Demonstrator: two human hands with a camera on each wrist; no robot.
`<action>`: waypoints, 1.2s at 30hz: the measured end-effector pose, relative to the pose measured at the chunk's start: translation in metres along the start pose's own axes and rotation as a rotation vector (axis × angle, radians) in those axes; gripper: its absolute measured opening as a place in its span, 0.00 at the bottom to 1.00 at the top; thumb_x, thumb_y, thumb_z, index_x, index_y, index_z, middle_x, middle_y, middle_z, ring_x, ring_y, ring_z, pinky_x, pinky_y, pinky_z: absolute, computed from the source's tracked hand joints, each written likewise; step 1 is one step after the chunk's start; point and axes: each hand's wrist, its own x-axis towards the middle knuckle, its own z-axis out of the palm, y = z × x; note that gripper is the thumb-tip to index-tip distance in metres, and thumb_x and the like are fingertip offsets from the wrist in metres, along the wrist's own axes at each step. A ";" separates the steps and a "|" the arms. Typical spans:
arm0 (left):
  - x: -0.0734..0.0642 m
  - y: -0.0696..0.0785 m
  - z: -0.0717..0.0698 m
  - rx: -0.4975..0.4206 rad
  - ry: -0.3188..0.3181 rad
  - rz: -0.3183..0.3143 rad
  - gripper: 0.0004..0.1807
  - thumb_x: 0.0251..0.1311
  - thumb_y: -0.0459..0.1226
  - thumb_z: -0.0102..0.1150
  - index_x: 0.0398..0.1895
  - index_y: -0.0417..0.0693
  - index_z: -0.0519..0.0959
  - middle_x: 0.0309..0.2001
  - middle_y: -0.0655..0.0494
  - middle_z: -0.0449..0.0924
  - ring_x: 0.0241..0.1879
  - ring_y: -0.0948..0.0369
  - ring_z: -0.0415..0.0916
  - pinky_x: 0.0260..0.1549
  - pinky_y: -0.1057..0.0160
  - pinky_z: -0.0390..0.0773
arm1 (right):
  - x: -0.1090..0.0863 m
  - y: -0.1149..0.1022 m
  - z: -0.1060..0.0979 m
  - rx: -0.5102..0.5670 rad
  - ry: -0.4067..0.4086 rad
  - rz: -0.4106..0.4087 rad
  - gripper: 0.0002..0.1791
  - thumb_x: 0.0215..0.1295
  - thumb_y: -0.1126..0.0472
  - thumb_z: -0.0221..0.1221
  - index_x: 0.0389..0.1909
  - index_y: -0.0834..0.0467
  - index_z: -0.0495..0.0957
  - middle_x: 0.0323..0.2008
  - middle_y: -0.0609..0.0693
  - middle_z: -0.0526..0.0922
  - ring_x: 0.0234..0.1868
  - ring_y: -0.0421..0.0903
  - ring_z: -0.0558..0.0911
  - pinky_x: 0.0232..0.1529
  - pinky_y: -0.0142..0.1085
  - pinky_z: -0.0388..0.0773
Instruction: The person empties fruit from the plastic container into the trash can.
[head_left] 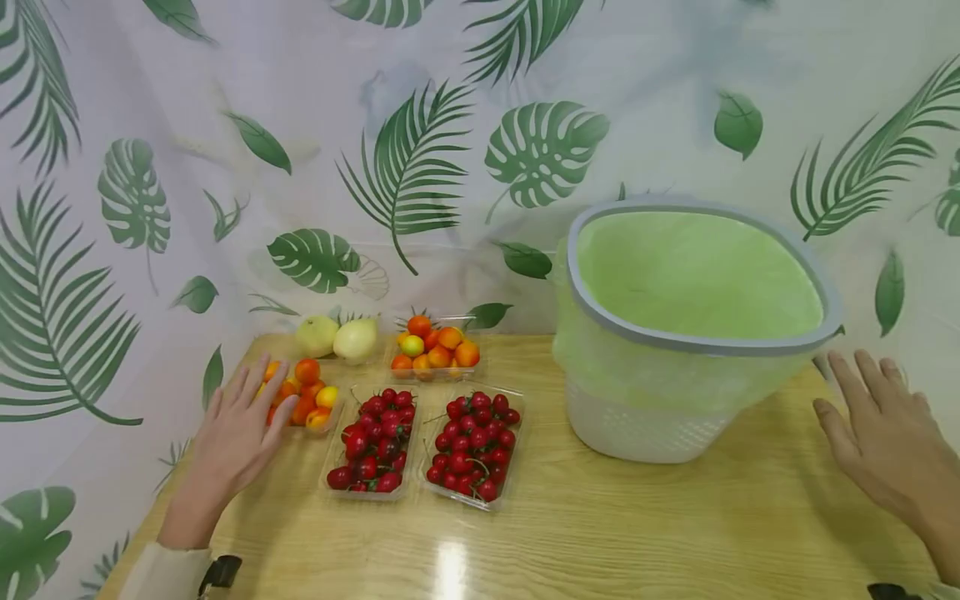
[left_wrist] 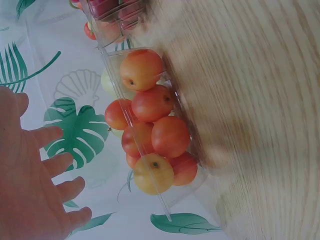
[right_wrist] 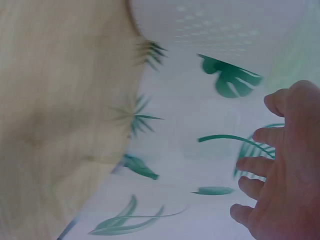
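Note:
My left hand (head_left: pixel 236 429) hovers with spread fingers over the left side of a clear tray of small orange-red and yellow fruits (head_left: pixel 307 392), partly covering it in the head view. In the left wrist view, these fruits (left_wrist: pixel 152 120) sit in their clear plastic tray, apart from the hand (left_wrist: pixel 30 170). On the far right, my right hand (head_left: pixel 881 433) is held out with its fingers straight and nothing in them. Nearest to it stands a white perforated basket (head_left: pixel 637 425) with a grey rim, lined with a light green bag (head_left: pixel 690 275).
Two clear trays of red cherries (head_left: pixel 375 442) lie side by side mid-table. Behind them stands another tray of orange and yellow fruits (head_left: pixel 435 350). Two pale yellow-green round fruits (head_left: pixel 356 340) rest at the back left. A leaf-patterned curtain (head_left: pixel 450 275) borders the wooden table (head_left: pixel 570 533).

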 end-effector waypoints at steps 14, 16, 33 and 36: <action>-0.019 0.029 -0.007 -0.158 0.019 -0.030 0.32 0.80 0.50 0.46 0.80 0.47 0.59 0.78 0.36 0.55 0.73 0.30 0.54 0.64 0.26 0.58 | 0.001 -0.047 -0.041 0.109 0.301 -0.001 0.34 0.82 0.51 0.43 0.80 0.63 0.52 0.76 0.74 0.50 0.76 0.75 0.47 0.72 0.70 0.39; -0.023 0.035 -0.006 -0.239 0.012 -0.040 0.31 0.80 0.48 0.47 0.79 0.45 0.60 0.76 0.34 0.57 0.71 0.30 0.57 0.60 0.24 0.61 | 0.002 -0.054 -0.046 0.151 0.336 -0.023 0.33 0.83 0.51 0.43 0.80 0.63 0.53 0.76 0.75 0.52 0.75 0.76 0.50 0.72 0.70 0.40; -0.053 0.052 0.018 -0.816 -0.196 -0.263 0.25 0.81 0.37 0.46 0.77 0.45 0.62 0.71 0.32 0.65 0.65 0.33 0.68 0.52 0.42 0.80 | 0.022 -0.101 -0.055 0.658 0.364 -0.028 0.29 0.83 0.63 0.40 0.81 0.50 0.52 0.76 0.62 0.61 0.73 0.40 0.64 0.69 0.23 0.57; -0.052 0.052 0.023 -0.920 -0.218 -0.279 0.24 0.81 0.33 0.44 0.77 0.42 0.62 0.73 0.31 0.61 0.66 0.33 0.68 0.51 0.47 0.82 | 0.027 -0.107 -0.053 0.718 0.339 0.016 0.28 0.84 0.60 0.40 0.81 0.49 0.53 0.72 0.59 0.65 0.70 0.41 0.69 0.60 0.20 0.67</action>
